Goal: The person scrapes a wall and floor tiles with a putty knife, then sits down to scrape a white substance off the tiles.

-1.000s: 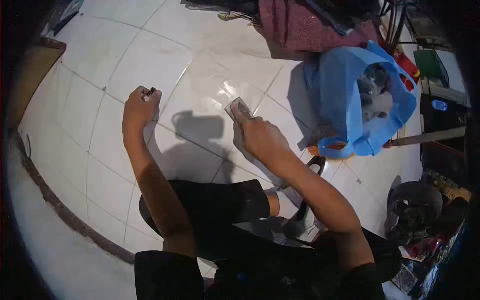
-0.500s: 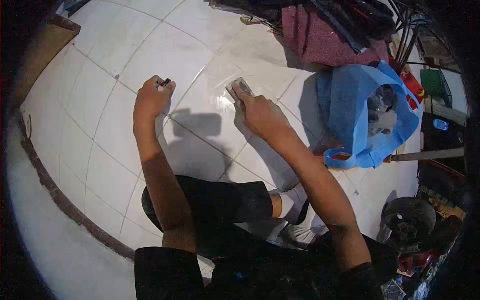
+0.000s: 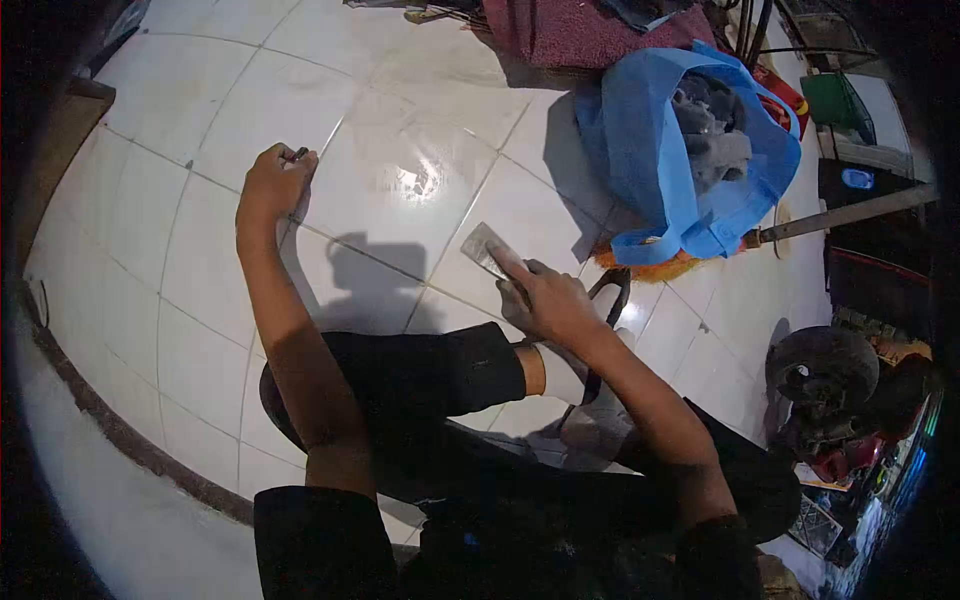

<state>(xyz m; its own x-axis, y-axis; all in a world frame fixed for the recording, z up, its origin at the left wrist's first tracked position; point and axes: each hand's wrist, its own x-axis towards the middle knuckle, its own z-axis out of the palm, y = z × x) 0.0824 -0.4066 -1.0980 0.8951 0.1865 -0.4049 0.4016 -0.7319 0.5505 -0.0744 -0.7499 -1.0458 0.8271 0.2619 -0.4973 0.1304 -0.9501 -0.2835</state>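
Note:
My right hand [image 3: 560,305] is closed around a flat grey scraper [image 3: 485,250], its forefinger stretched along the top. The scraper's other end is hidden in the palm, and its broad end is over the white tiled floor [image 3: 370,170]. Further left, my left hand [image 3: 273,185] is closed at floor level, pinching a small dark object [image 3: 298,155] too small to name. A wet, shiny patch [image 3: 415,180] shows on the tiles between and beyond the hands.
A blue cloth bag [image 3: 640,130] holding grey rags [image 3: 715,140] stands to the right. By it lies an orange-bristled broom [image 3: 650,262] with a long handle. A maroon cloth [image 3: 570,35] is at the back, and a dark wheel-like object [image 3: 825,370] at the far right.
My right hand has drawn the scraper back toward my body, off the shiny patch. My left hand still pinches the small dark object. The whole view has shifted slightly.

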